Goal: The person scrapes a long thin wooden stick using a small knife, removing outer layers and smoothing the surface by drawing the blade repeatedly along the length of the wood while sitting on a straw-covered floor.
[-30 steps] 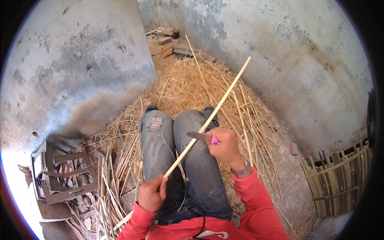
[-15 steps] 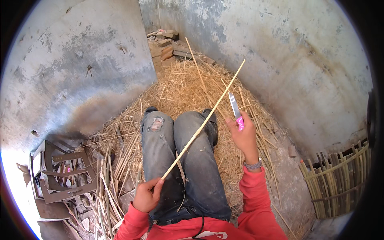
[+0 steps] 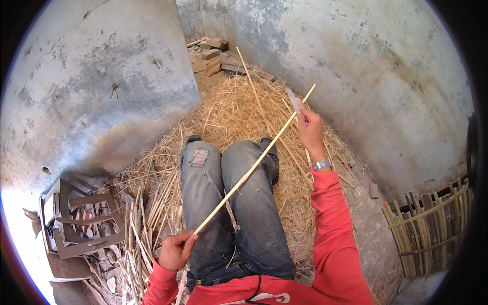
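Note:
A long, pale bamboo strip (image 3: 244, 178) slants across my thighs, rising from lower left to upper right. Its near end is pinched in my left hand (image 3: 176, 250), beside my left thigh. Beyond my right knee, my right hand (image 3: 310, 127) is closed round the handle of a knife (image 3: 293, 99), whose blade points up and away. The handle is mostly covered by my fingers. The blade and my right fingers meet the strip near its far end; whether the edge touches the strip I cannot tell.
Straw and shavings (image 3: 231, 112) cover the floor ahead. Loose bamboo strips (image 3: 137, 244) lie at my left, by a broken brown frame (image 3: 91, 249). A slatted bamboo panel (image 3: 432, 229) leans at the right. Bricks (image 3: 213, 53) lie in the far corner between worn walls (image 3: 356, 91).
My right hand has moved forward with the knife, up to the strip's far part. My left hand has shifted slightly left and toward me, drawing the strip along.

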The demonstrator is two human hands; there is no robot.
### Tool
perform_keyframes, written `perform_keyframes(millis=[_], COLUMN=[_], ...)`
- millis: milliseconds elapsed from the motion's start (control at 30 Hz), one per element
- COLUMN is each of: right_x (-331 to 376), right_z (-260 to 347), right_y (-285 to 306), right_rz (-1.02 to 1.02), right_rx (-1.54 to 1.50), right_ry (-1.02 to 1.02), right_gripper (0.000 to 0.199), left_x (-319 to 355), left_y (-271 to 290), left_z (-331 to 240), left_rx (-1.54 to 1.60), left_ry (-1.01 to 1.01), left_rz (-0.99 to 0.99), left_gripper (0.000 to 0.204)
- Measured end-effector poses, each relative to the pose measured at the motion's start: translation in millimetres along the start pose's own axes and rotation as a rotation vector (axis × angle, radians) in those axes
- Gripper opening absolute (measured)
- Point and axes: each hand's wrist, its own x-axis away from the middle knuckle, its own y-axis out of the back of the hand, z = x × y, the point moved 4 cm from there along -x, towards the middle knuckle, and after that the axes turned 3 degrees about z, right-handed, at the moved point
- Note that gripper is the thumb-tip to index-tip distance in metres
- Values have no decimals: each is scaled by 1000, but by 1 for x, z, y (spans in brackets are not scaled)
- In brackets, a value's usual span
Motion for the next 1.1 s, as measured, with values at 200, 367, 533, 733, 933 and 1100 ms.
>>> perform_keyframes(millis=[200,367,533,733,933,1100], right_x=[53,75,112,132,65,-1], right_z=[34,34,67,99,42,3], right_y=[-32,-29,-45,-44,-36,-15], right_rz=[159,222,292,457,229,48], right_rx=[-111,-188,-335,-333,-106,-55], right_ry=[35,-62,159,34,-117,-52], right_gripper=[38,38,37,36,39,38], left_x=[1,0,-6,-16,-6,10], left_y=[-4,1,-12,-14,-5,11], left_z=[13,0,-8,-1,9,18], left_rx=[59,63,71,171,275,329], left_ry=[-17,109,108,94,160,248], left_rz=[-45,46,50,80,161,194], left_gripper=[25,23,24,25,27,27])
